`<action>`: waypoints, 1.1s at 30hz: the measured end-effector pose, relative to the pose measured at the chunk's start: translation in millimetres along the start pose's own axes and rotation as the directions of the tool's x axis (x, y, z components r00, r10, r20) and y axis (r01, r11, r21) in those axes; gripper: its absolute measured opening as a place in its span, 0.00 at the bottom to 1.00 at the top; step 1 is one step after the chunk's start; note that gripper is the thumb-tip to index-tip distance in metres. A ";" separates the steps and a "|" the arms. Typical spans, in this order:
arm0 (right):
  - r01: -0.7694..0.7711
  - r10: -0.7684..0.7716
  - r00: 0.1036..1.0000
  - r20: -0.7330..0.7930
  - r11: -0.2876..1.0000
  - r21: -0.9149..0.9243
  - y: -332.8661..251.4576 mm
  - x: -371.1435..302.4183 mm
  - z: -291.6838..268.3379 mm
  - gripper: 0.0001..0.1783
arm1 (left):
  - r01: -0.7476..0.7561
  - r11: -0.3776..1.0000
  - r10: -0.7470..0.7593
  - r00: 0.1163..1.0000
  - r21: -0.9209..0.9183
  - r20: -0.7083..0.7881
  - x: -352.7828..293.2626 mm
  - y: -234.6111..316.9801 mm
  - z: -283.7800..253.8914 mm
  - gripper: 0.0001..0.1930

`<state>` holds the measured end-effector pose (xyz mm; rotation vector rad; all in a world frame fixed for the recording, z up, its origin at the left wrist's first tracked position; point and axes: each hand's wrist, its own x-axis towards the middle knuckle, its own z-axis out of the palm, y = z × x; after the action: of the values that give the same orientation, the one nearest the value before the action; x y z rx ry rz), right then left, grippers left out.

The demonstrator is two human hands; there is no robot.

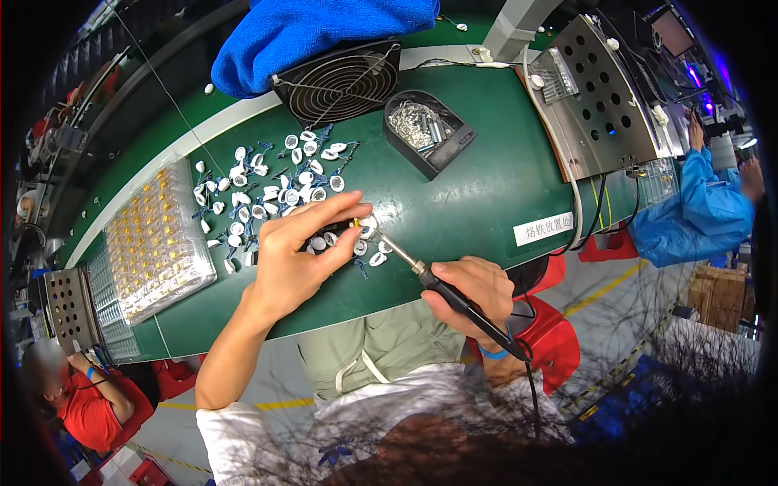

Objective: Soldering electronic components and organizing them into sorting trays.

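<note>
A soldering iron point(455, 298) with a black handle and a metal barrel is gripped in my right hand point(486, 283), its cord trailing down past my wrist. Its tip reaches up and left to a small white rounded part point(369, 227) beside my left fingertips. My left hand point(290, 257) pinches a tiny piece with a gold-coloured bit point(355, 223) between thumb and index finger; most of it is covered. Around and beyond that hand lie many white earbud-like shells point(291, 196), several with short blue wires, loose on the green mat point(478, 190).
A clear tray point(154, 243) with rows of gold-coloured parts lies at left. At the back are a black fan point(340, 85), a blue towel point(312, 36) and a black dish point(438, 154) of metal wool. A perforated metal stand point(596, 97) is at right. Two people sit nearby.
</note>
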<state>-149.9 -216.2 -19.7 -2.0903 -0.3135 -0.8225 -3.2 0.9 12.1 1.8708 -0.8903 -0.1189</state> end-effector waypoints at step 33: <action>0.044 -0.044 0.999 0.025 0.999 0.003 2.3 4.0 3.7 0.26 | -0.062 0.998 0.060 0.997 0.029 0.048 3.9 -1.0 -1.7 0.26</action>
<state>-144.2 -214.9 -20.1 -2.0996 -0.3752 -0.8217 0.9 0.0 13.3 1.8736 -0.9856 -0.1133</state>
